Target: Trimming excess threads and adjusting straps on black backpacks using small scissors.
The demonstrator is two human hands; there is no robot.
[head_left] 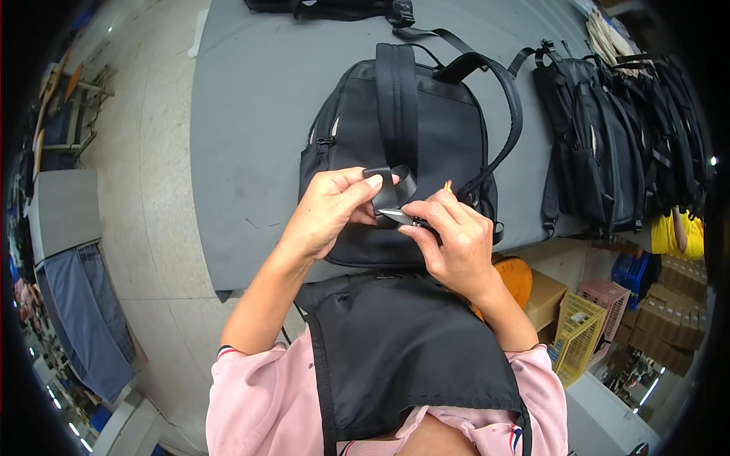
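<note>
A black backpack [449, 125] lies on the grey table before me, its padded shoulder straps uppermost. My left hand [328, 207] pinches a looped black webbing strap [386, 190] over the lower half of the bag. In my right hand [458, 237] is a small pair of thread snips [395, 216], whose metal blades lie against the webbing just below my left fingers. Part of the handle is hidden inside my right fist. A thin orange tip [448, 185] shows above my right knuckles.
Several black backpacks [593, 144] stand in a row along the table's [243, 137] right side. Another black bag [327, 7] lies at the far edge. Yellow [576, 334] and pink crates sit below right, near cardboard boxes. A person's yellow sleeve [677, 234] shows beyond the backpacks.
</note>
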